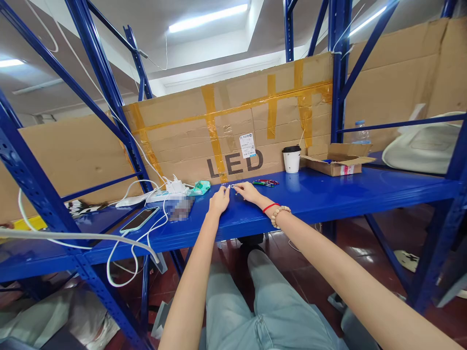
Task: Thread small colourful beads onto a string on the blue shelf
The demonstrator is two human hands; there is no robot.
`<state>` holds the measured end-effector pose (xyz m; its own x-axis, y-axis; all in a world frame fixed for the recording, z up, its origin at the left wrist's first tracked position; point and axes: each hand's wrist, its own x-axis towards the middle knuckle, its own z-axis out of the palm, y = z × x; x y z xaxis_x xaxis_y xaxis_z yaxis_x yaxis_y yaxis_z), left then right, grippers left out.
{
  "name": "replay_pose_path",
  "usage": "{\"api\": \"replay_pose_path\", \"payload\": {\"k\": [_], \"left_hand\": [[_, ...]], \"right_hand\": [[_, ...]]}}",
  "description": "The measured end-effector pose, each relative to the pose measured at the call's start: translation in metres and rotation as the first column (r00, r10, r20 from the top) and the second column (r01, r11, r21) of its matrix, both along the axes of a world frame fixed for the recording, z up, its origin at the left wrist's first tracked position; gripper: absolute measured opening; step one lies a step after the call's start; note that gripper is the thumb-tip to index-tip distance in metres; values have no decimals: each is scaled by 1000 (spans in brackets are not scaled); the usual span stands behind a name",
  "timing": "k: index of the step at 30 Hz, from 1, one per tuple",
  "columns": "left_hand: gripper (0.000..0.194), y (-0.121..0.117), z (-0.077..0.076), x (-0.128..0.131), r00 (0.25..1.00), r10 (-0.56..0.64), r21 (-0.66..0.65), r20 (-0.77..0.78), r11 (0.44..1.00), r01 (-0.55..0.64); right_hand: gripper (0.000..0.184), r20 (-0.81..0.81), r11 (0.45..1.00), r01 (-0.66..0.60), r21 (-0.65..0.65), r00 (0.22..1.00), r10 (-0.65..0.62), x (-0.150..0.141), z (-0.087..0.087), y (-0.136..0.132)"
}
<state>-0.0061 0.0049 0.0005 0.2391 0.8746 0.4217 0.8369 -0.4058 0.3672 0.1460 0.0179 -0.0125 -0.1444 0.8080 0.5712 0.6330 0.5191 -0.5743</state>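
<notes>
Apparently it's fine fingertip work: the L hand [219,200] pinches a small pale piece [230,186] w/ thumb & fingers, and the R hand [248,191] pinches it from the other side, its tips almost meeting the L ones. The piece sits btwn the two hands, just above the blue shelf [314,190], near the cardboard panel [175,146]; its exact shape is too small to tell. To handle it well, the person would do best w/ a light, steady L pinch as the anchor, R fingertips making only small moves — too hard a squeeze could bend it or flick it away. Both forearms reach out long over the shelf edge, so resting the wrists on the shelf would prob. cut any shake. Working low also helps, b/c a dropped bit would land close by. Elbow room looks OK, but the white cable [160,218] and phone [139,219] lie on the L side, and the pens [266,183] lie just past the R hand, w/ the paper cup [292,160] and open carton [337,167] farther R.
</notes>
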Motion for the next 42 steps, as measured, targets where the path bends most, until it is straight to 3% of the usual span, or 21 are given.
{"api": "replay_pose_path", "payload": {"k": [4, 8, 15, 19, 22, 25, 27, 31, 36, 42], "left_hand": [[37, 1, 0, -1, 999, 36, -1, 8, 999, -36], [36, 2, 0, 0, 999, 31, -26, 11, 999, -31], [33, 2, 0, 0, 1000, 22, -15, 4, 1000, -22], [30, 3, -1, -1, 1000, 13, -4, 5, 1000, -13], [28, 4, -1, -1, 1000, -7, 8, 10, 1000, 7], [26, 4, -2, -2, 999, -47, 25, 20, 999, 46], [24, 3, -2, -2, 997, -68, 37, 27, 997, 67], [24, 1, -2, -1, 997, -77, 31, 26, 997, 76], [27, 1, -2, -1, 996, -85, 30, -35, 996, 87], [31, 5, -3, -1, 993, -77, 15, -94, 997, 78]], "right_hand": [[37, 163, 970, 235, -56, 961, -224, 0, 3, -5], [38, 208, 879, 451, -154, 885, -417, 0, 9, -13], [27, 196, 782, 560, -273, 828, -525, 4, 9, -10], [24, 159, 797, 537, -276, 844, -513, 6, 8, -9], [27, -10, 857, 465, -221, 878, -479, 6, 7, -6], [37, -248, 957, 218, -193, 932, -263, 4, 4, -1], [39, -365, 982, 40, -184, 925, -106, 1, 3, 1], [38, -469, 988, -71, -134, 883, 0, -2, 4, -3], [38, -500, 972, -160, -171, 864, 54, -2, 8, -11], [30, -482, 979, -120, -165, 876, 26, -1, 6, -6]]}}
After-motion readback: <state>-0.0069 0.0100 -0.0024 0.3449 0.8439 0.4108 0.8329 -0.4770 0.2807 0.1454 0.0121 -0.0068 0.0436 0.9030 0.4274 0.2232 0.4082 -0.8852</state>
